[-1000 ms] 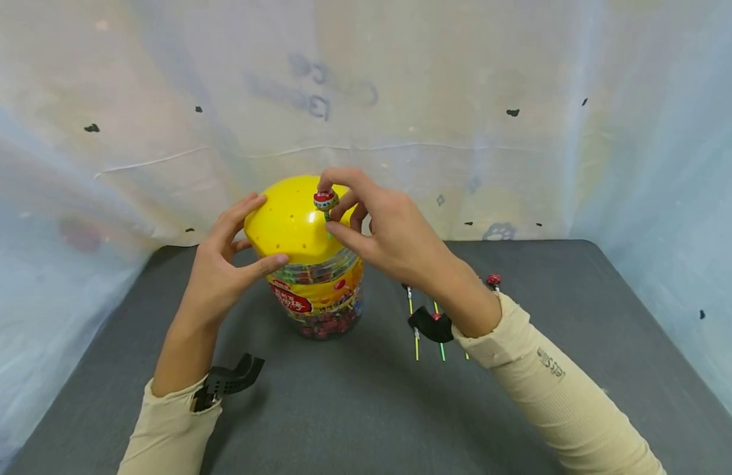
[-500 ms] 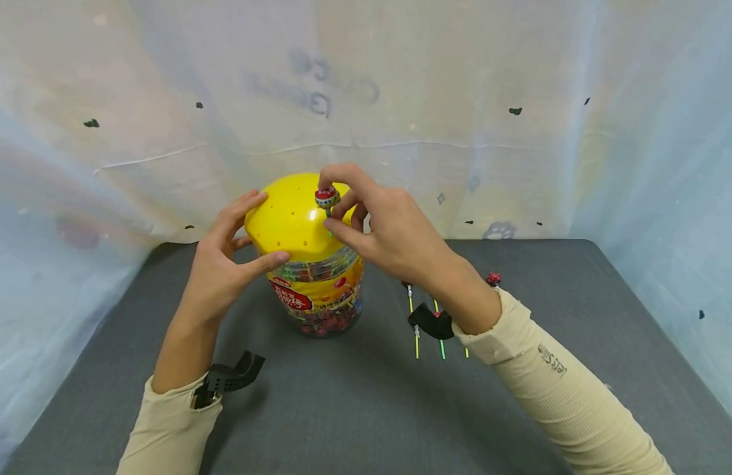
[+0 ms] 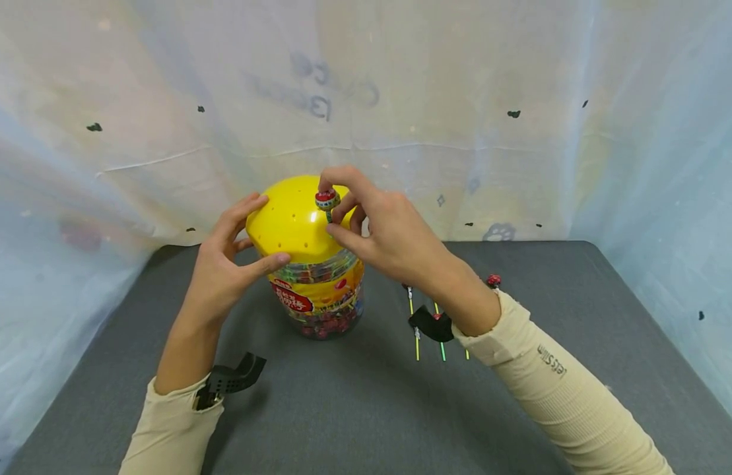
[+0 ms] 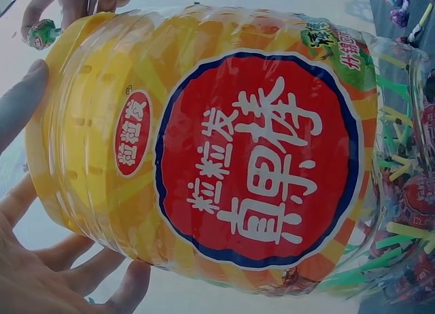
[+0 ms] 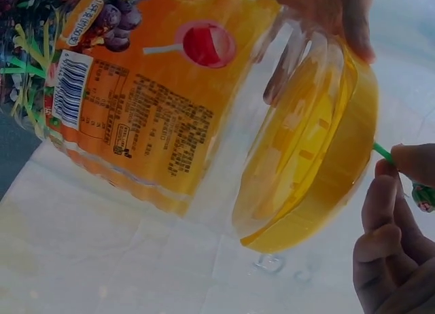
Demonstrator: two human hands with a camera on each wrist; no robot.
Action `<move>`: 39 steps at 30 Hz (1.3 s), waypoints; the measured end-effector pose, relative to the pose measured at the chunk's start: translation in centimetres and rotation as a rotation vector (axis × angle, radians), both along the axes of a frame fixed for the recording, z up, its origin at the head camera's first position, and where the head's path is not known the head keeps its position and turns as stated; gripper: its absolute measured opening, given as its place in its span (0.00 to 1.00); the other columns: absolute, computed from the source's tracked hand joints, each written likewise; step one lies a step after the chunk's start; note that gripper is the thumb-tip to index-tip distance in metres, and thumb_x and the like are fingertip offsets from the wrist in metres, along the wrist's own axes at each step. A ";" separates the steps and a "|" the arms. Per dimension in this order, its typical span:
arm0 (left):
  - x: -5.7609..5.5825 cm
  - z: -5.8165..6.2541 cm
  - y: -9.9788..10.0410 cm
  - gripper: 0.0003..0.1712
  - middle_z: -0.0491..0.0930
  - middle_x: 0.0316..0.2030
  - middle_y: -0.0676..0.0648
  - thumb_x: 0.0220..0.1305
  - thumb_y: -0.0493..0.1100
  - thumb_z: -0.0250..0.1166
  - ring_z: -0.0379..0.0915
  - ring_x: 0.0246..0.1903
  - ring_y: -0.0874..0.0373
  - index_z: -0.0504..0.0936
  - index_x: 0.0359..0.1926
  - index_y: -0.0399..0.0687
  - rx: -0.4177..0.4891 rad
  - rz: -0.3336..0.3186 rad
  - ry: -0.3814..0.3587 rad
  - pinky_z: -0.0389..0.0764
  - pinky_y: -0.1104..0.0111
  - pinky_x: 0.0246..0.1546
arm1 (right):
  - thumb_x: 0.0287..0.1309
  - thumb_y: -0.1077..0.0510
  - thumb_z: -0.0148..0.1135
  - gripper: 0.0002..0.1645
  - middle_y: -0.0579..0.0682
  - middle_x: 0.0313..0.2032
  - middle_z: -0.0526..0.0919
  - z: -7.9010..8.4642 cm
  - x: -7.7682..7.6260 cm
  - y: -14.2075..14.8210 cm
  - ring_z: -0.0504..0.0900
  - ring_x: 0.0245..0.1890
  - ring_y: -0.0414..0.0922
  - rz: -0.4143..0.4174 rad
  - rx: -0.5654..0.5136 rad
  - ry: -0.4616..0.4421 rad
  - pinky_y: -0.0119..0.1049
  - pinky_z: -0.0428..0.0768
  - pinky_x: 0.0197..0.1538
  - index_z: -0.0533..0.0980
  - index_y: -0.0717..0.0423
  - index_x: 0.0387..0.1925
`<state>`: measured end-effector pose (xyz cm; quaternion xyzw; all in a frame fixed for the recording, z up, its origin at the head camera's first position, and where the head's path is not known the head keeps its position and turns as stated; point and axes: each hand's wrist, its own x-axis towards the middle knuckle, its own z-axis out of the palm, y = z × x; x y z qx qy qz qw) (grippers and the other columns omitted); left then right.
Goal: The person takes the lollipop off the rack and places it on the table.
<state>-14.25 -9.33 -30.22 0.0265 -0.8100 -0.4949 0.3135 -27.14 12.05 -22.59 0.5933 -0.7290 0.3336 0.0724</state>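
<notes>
A clear candy jar [image 3: 327, 297] with a yellow and red label stands upright, with lollipops visible inside. Its yellow lid [image 3: 282, 224] has small holes. My left hand [image 3: 226, 254] grips the lid's left side, thumb at the front and fingers behind. Over the lid, my right hand [image 3: 392, 224] pinches a wrapped lollipop [image 3: 327, 200] by its green stick, candy end up. In the right wrist view the stick [image 5: 383, 151] meets the lid's top surface; whether its end is inside a hole I cannot tell. The left wrist view shows the jar's front label [image 4: 258, 158] large.
Several lollipops lie on the grey table [image 3: 342, 409] right of the jar, partly hidden by my right forearm. One red lollipop head [image 3: 493, 280] shows beyond the sleeve. A pale curtain [image 3: 401, 99] surrounds the table's back and sides.
Almost nothing differs. Both hands keep their places on the lid and the lollipop, with only a slight shift of the whole view.
</notes>
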 end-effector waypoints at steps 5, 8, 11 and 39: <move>0.0 -0.1 0.0 0.44 0.57 0.76 0.54 0.58 0.30 0.70 0.55 0.72 0.53 0.67 0.72 0.58 -0.004 0.005 0.006 0.62 0.58 0.58 | 0.64 0.58 0.65 0.28 0.47 0.40 0.86 -0.2 -0.1 -0.1 0.79 0.30 0.38 0.008 -0.003 -0.001 0.31 0.80 0.35 0.61 0.46 0.60; 0.0 -0.1 0.0 0.44 0.57 0.76 0.54 0.58 0.30 0.70 0.55 0.72 0.53 0.67 0.72 0.58 -0.003 0.003 0.008 0.62 0.59 0.57 | 0.64 0.58 0.65 0.29 0.47 0.40 0.86 -0.3 -0.1 0.0 0.79 0.29 0.38 0.012 -0.013 0.003 0.31 0.79 0.34 0.62 0.46 0.60; 0.0 -0.1 0.1 0.43 0.57 0.75 0.54 0.58 0.29 0.70 0.55 0.71 0.53 0.67 0.72 0.57 0.002 0.002 0.009 0.62 0.60 0.57 | 0.63 0.59 0.65 0.28 0.47 0.40 0.87 -0.3 -0.1 0.0 0.79 0.29 0.38 0.015 -0.038 0.014 0.31 0.79 0.34 0.63 0.46 0.59; 0.0 -0.2 0.1 0.43 0.57 0.75 0.54 0.58 0.28 0.70 0.55 0.71 0.54 0.67 0.72 0.56 0.022 -0.007 0.018 0.63 0.64 0.55 | 0.62 0.59 0.66 0.24 0.45 0.35 0.86 0.2 -0.7 2.6 0.76 0.26 0.37 -0.041 -0.162 -0.025 0.39 0.77 0.34 0.67 0.48 0.56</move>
